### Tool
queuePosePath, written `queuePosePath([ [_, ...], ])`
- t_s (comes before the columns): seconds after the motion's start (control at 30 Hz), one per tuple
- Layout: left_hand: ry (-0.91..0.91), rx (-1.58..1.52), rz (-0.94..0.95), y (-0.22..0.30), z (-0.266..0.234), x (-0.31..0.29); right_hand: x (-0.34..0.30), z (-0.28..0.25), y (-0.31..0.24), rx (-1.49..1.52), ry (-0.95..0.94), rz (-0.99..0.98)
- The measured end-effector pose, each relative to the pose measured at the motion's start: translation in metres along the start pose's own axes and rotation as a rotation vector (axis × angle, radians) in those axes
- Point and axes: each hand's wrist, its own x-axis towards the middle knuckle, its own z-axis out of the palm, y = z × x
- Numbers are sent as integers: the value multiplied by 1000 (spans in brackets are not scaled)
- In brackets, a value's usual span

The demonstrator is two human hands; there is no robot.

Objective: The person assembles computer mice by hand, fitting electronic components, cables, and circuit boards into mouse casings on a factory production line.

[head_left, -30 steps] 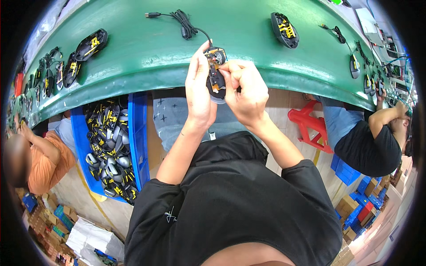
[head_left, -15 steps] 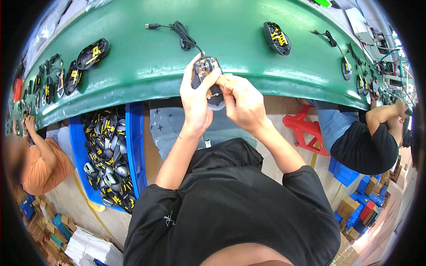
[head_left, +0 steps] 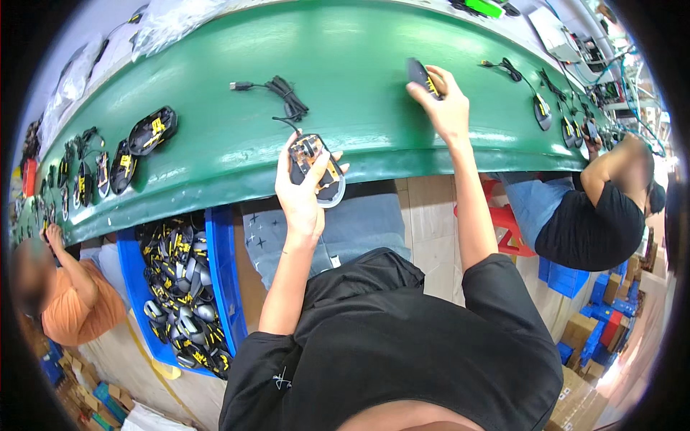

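My left hand (head_left: 302,197) is wrapped round an opened computer mouse base (head_left: 328,188), its circuit board facing up and my thumb lying over the board. A bundled black cable (head_left: 287,100) with a USB plug runs from its front and rests on the green bench (head_left: 345,72). Over the bench to the right, my right hand (head_left: 447,108) grips a black mouse top shell (head_left: 424,77) with yellow parts inside. The shell is tilted and a little blurred. My right fingers partly cover it.
More shells (head_left: 152,131) and cabled mice lie at the bench's left. Cabled mouse bases (head_left: 542,113) lie at the right. A blue bin (head_left: 223,287) full of shells stands below the bench. One co-worker (head_left: 83,294) sits at left, another (head_left: 596,215) at right, beside a red stool (head_left: 507,226).
My right hand has left the mouse base, reached out to the right and taken the shell that lay on the bench. My left hand has moved slightly left and nearer with the mouse base.
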Motion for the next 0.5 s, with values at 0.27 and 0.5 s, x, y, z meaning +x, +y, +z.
queuePosePath([
  [0.27,26,-28,-28,8,0,2,-6,-11,21,-155,243,287],
  [0.5,-52,-77,-22,2,8,9,-14,19,18,-561,159,-278],
])
